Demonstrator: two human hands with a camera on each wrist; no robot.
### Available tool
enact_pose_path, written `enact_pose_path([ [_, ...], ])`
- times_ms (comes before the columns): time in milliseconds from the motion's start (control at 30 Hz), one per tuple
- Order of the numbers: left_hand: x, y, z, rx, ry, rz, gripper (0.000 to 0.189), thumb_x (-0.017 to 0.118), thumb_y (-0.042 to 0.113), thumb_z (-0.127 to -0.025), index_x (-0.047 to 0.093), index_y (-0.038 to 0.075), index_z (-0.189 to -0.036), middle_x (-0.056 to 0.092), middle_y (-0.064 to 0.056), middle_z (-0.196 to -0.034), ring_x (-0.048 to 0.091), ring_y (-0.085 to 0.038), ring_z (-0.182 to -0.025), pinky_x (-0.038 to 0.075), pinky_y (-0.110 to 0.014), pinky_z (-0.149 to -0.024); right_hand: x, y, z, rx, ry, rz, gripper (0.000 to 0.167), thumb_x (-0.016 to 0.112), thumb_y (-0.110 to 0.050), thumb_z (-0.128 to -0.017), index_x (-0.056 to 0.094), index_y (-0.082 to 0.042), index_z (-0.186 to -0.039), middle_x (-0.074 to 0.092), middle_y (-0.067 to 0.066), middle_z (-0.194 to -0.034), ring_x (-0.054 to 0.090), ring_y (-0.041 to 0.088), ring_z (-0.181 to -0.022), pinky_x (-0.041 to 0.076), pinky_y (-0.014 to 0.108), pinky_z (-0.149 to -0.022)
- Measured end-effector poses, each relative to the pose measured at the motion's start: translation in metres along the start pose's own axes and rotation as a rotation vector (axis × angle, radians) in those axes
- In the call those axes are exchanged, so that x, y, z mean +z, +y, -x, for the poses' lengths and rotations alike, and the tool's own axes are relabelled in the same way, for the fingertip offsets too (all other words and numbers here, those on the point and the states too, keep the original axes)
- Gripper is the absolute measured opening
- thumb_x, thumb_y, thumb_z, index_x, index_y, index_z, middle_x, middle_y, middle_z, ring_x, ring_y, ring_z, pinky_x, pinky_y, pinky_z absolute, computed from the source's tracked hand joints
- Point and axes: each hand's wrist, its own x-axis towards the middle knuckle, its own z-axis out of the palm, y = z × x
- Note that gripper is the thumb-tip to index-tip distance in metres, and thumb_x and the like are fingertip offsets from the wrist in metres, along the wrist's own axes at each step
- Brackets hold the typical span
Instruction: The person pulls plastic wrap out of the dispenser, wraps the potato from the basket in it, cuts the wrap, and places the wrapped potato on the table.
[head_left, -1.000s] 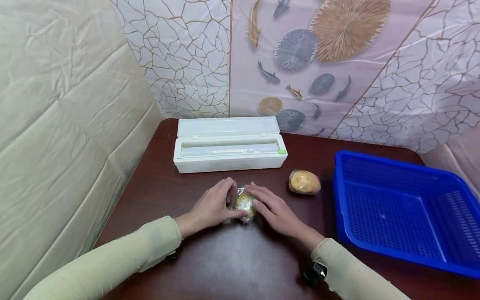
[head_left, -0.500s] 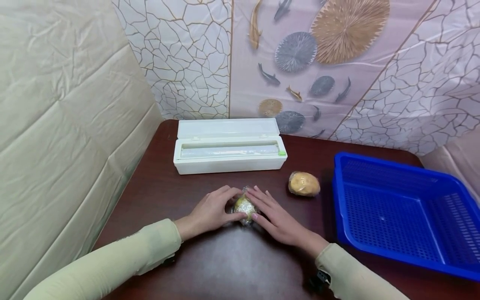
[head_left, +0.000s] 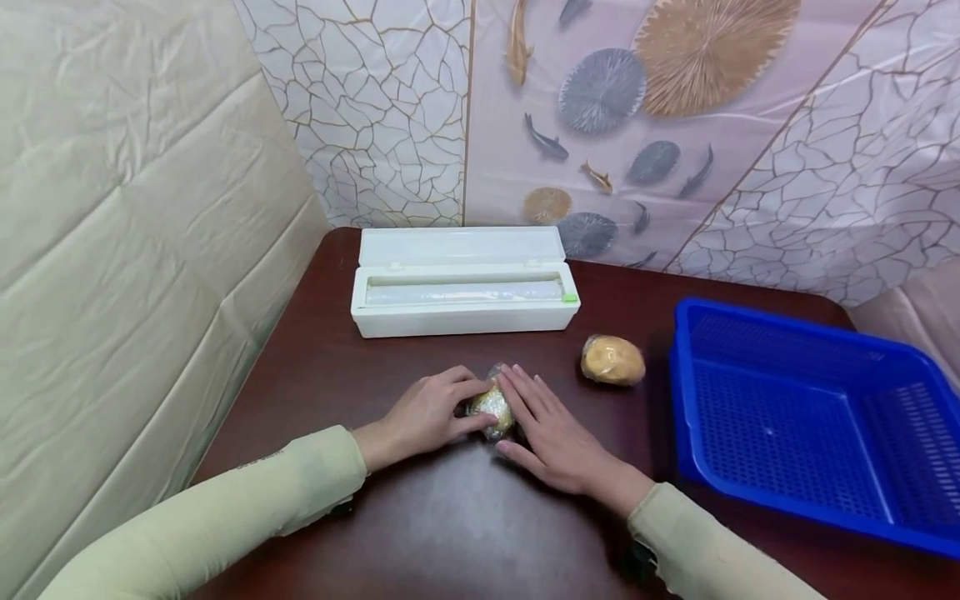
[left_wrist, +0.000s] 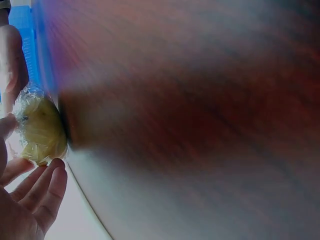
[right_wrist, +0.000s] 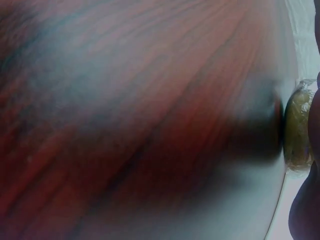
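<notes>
A rounded yellow-green piece of produce in clear cling film (head_left: pixel 492 408) lies on the table between both hands; whether it is a fruit or a potato I cannot tell. My left hand (head_left: pixel 423 418) grips its left side, thumb at the near end and fingers at the far end. My right hand (head_left: pixel 557 443) lies along its right side with straight fingers, the thumb held apart and nearer me. In the left wrist view crinkled film covers the produce (left_wrist: pixel 44 127). The right wrist view shows only part of the produce (right_wrist: pixel 298 127), the right hand hiding the rest.
Behind the hands stands an open white cling film box (head_left: pixel 465 321) with a roll (head_left: pixel 465 292) inside. A second film-wrapped yellow piece (head_left: pixel 612 360) lies to the right on the dark table (head_left: pixel 465 517). Beyond it is a blue plastic basket (head_left: pixel 693 400).
The right hand's fingers have straightened and flattened along the produce, and its thumb has come off the top. The left hand keeps its grip, its fingers shifted slightly over the far end.
</notes>
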Motion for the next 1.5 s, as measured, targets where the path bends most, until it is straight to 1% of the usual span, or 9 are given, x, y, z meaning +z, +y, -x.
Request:
enact_pose_path([
  [133,-0.002,0.0,0.0,0.012,0.005,-0.009,0.053,0.08,0.042,-0.096,0.074,0.007,-0.136,0.072,-0.006,-0.116,0.075,-0.019,-0.094,0.062,-0.038,-0.082,0.001,-0.001,-0.002,0.006,0.003,0.022,0.081,0.04,-0.054,-0.113,0.016,-0.001,-0.17,0.016,0.018,-0.177,0.015,0.037,-0.164,0.019,0.059,-0.128],
  [333,-0.004,-0.002,-0.001,0.01,-0.024,-0.002,0.052,0.079,0.042,-0.097,0.073,0.009,-0.136,0.073,-0.007,-0.12,0.075,-0.021,-0.101,0.062,-0.04,-0.087,-0.007,0.002,-0.008,0.024,0.105,-0.154,0.066,0.063,-0.03,-0.108,0.04,-0.002,-0.163,0.038,0.016,-0.169,0.033,0.041,-0.157,0.02,0.067,-0.125],
  [433,-0.005,-0.003,-0.001,0.019,-0.039,-0.003,0.051,0.079,0.04,-0.097,0.072,0.009,-0.137,0.072,-0.007,-0.121,0.075,-0.021,-0.101,0.061,-0.04,-0.087,-0.011,0.007,-0.013,0.038,0.146,-0.214,0.061,0.067,-0.023,-0.105,0.047,-0.003,-0.159,0.046,0.015,-0.164,0.038,0.039,-0.154,0.022,0.068,-0.124],
  [700,-0.007,-0.006,-0.004,0.008,-0.074,0.043,0.053,0.078,0.041,-0.098,0.07,0.01,-0.141,0.073,-0.007,-0.126,0.073,-0.021,-0.111,0.06,-0.04,-0.094,-0.005,0.012,-0.013,0.091,0.01,-0.241,0.074,0.059,-0.033,-0.11,0.026,-0.001,-0.168,0.029,0.018,-0.173,0.023,0.036,-0.162,0.017,0.064,-0.127],
  [933,-0.01,-0.011,-0.006,-0.019,-0.091,0.114,0.05,0.079,0.039,-0.098,0.071,0.012,-0.14,0.073,-0.005,-0.126,0.072,-0.02,-0.114,0.058,-0.04,-0.099,-0.005,0.012,-0.015,0.11,-0.048,-0.194,0.088,0.066,-0.04,-0.105,0.019,-0.001,-0.169,0.025,0.018,-0.174,0.019,0.034,-0.163,0.015,0.059,-0.13],
  [1067,-0.011,-0.016,-0.008,-0.025,-0.105,0.157,0.048,0.079,0.036,-0.098,0.072,0.012,-0.139,0.074,-0.004,-0.125,0.072,-0.017,-0.109,0.058,-0.037,-0.095,-0.009,0.013,-0.015,0.073,-0.011,-0.143,0.097,0.077,-0.04,-0.098,0.023,0.002,-0.167,0.027,0.02,-0.173,0.024,0.039,-0.161,0.019,0.062,-0.127],
  [1233,-0.013,-0.025,-0.011,-0.053,-0.123,0.266,0.041,0.08,0.029,-0.099,0.074,0.01,-0.135,0.077,-0.004,-0.121,0.071,-0.011,-0.098,0.058,-0.03,-0.086,-0.013,0.013,-0.01,-0.008,0.06,-0.075,0.105,0.087,-0.038,-0.09,0.028,0.002,-0.166,0.033,0.02,-0.171,0.032,0.041,-0.157,0.026,0.065,-0.125],
  [1400,-0.015,-0.032,-0.012,-0.104,-0.14,0.325,0.037,0.077,0.028,-0.1,0.075,0.01,-0.133,0.078,-0.003,-0.119,0.072,-0.009,-0.096,0.059,-0.032,-0.087,-0.012,0.014,-0.012,-0.12,0.138,0.008,0.103,0.093,-0.033,-0.085,0.035,0.002,-0.163,0.041,0.02,-0.166,0.039,0.04,-0.153,0.033,0.066,-0.12],
  [1500,-0.017,-0.034,-0.013,-0.142,-0.156,0.339,0.036,0.075,0.029,-0.102,0.075,0.011,-0.133,0.078,0.0,-0.117,0.071,-0.007,-0.096,0.059,-0.034,-0.088,-0.01,0.014,-0.017,-0.155,0.173,0.055,0.097,0.093,-0.03,-0.084,0.041,0.002,-0.159,0.045,0.02,-0.162,0.043,0.039,-0.151,0.036,0.065,-0.118],
])
